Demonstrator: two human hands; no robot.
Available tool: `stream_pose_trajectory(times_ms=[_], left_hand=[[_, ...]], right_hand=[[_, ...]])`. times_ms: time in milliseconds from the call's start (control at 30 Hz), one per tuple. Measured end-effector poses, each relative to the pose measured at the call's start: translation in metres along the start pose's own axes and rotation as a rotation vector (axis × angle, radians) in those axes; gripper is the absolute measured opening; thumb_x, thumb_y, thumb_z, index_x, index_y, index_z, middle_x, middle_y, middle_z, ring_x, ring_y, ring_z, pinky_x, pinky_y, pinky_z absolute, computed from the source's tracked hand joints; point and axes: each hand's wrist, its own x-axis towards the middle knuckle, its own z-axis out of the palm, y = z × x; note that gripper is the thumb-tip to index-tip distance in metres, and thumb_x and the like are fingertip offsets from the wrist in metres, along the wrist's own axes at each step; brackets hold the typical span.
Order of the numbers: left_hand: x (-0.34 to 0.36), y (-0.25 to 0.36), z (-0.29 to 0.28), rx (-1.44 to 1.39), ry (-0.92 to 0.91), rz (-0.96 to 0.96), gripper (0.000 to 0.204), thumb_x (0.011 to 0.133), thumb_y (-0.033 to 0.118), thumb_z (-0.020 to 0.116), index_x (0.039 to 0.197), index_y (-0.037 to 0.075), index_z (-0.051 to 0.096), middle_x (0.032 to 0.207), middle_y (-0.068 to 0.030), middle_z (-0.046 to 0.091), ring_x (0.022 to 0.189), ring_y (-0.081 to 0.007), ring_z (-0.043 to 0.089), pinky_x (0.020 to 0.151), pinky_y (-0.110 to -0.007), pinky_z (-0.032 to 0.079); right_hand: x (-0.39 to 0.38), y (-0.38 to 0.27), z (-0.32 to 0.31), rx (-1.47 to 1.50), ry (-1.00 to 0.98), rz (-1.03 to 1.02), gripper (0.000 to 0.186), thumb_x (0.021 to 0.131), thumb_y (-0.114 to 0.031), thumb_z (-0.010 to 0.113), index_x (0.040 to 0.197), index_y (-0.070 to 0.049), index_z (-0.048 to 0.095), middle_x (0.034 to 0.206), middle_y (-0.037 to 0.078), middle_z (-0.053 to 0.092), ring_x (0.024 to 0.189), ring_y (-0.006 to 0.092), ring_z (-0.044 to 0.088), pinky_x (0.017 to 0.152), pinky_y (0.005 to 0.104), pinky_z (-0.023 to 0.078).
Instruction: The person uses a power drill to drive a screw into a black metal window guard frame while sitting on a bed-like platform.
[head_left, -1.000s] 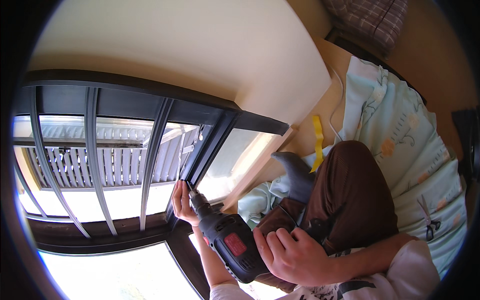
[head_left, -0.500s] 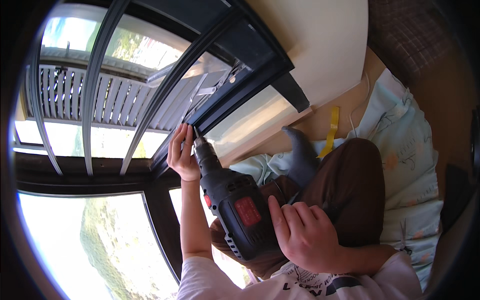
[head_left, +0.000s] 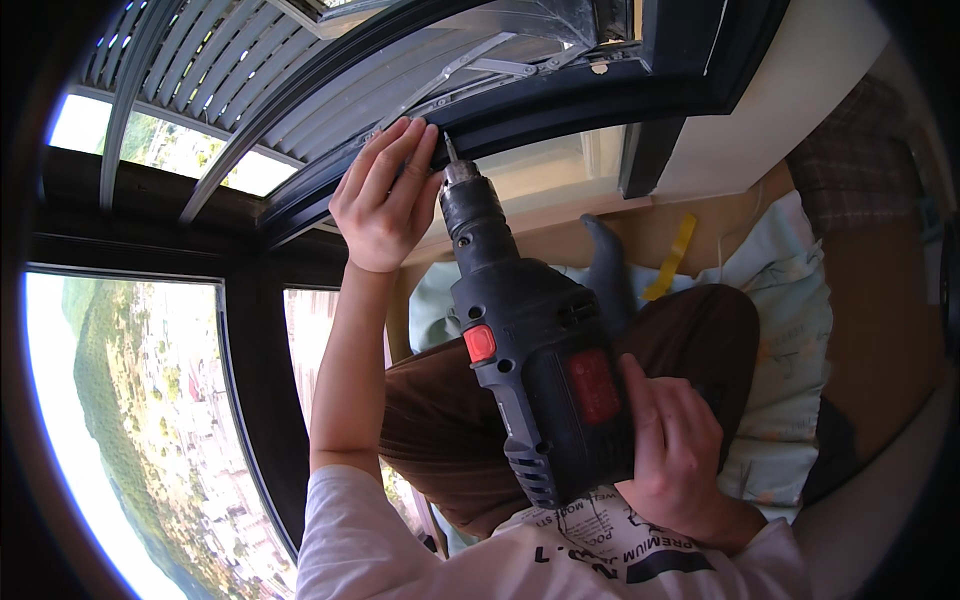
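A black power drill (head_left: pixel 535 350) with red parts lies across the middle, chuck upward. Its thin drill bit (head_left: pixel 451 147) points at the dark window frame (head_left: pixel 560 112); whether the tip touches the frame I cannot tell. My right hand (head_left: pixel 675 445) is closed on the drill's rear part from the right, index finger along the housing; the grip itself is hidden. Just left of the bit, my left hand (head_left: pixel 385 205) has its fingertips hooked over the frame's edge, its thumb beside the chuck. Past my fingers, a metal stay arm (head_left: pixel 460 68) runs along the frame.
My crossed legs (head_left: pixel 450 420) in brown trousers lie beneath the drill. A pale patterned cloth (head_left: pixel 780 350) spreads at the right, with a yellow strip (head_left: pixel 675 258) near my grey sock (head_left: pixel 605 265). Window panes (head_left: pixel 150 400) and dark bars stand at the left; a louvred grille (head_left: pixel 210 60) is beyond.
The view has shifted, so the frame looks closer and the drill sits farther right. A small gap now shows between the bit and my left fingers. Both hands keep their places.
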Motion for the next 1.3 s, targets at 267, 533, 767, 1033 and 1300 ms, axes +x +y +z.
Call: stream_pose_trajectory(times_ms=[267, 533, 767, 1033, 1300], left_hand=[[-0.0001, -0.0027, 0.0000, -0.001, 0.020, -0.002, 0.040, 0.079, 0.019, 0.085, 0.117, 0.007, 0.081, 0.117, -0.0061, 0.076, 0.112, -0.0250, 0.074, 0.097, -0.039, 0.061], [-0.0024, -0.0006, 0.0053, 0.021, 0.065, -0.013, 0.039, 0.080, 0.021, 0.085, 0.116, 0.008, 0.082, 0.114, -0.0046, 0.077, 0.111, -0.0237, 0.074, 0.096, -0.039, 0.062], [-0.0036, -0.0004, 0.0075, 0.029, 0.095, -0.016, 0.036, 0.082, 0.020, 0.085, 0.116, 0.009, 0.082, 0.114, -0.0053, 0.077, 0.110, -0.0247, 0.075, 0.099, -0.040, 0.062], [-0.0047, -0.0003, 0.0076, 0.024, 0.083, -0.031, 0.036, 0.082, 0.020, 0.084, 0.117, 0.009, 0.082, 0.115, -0.0055, 0.078, 0.112, -0.0248, 0.075, 0.100, -0.040, 0.061], [-0.0047, -0.0009, 0.0063, 0.033, 0.075, -0.022, 0.036, 0.083, 0.019, 0.084, 0.117, 0.009, 0.082, 0.115, -0.0053, 0.078, 0.112, -0.0242, 0.075, 0.100, -0.040, 0.061]], right_hand=[[0.0047, -0.0054, -0.0041, 0.012, -0.016, 0.004, 0.069, 0.068, 0.004, 0.062, 0.135, 0.016, 0.062, 0.097, 0.017, 0.065, 0.088, 0.0289, 0.066, 0.072, 0.0377, 0.054], [0.0038, -0.0074, -0.0015, -0.005, 0.007, 0.003, 0.070, 0.064, 0.006, 0.062, 0.133, 0.017, 0.062, 0.097, 0.019, 0.065, 0.087, 0.0305, 0.066, 0.072, 0.0387, 0.055], [0.0044, -0.0079, -0.0028, -0.010, 0.002, -0.004, 0.071, 0.063, 0.006, 0.061, 0.133, 0.016, 0.062, 0.098, 0.018, 0.066, 0.086, 0.0292, 0.066, 0.073, 0.0378, 0.054], [0.0039, -0.0080, -0.0020, -0.016, 0.005, 0.001, 0.070, 0.064, 0.006, 0.062, 0.133, 0.015, 0.063, 0.098, 0.016, 0.066, 0.086, 0.0275, 0.066, 0.072, 0.0371, 0.054], [0.0044, -0.0087, -0.0014, -0.019, -0.001, -0.004, 0.069, 0.065, 0.007, 0.063, 0.133, 0.016, 0.062, 0.098, 0.017, 0.066, 0.086, 0.0280, 0.066, 0.072, 0.0371, 0.054]])
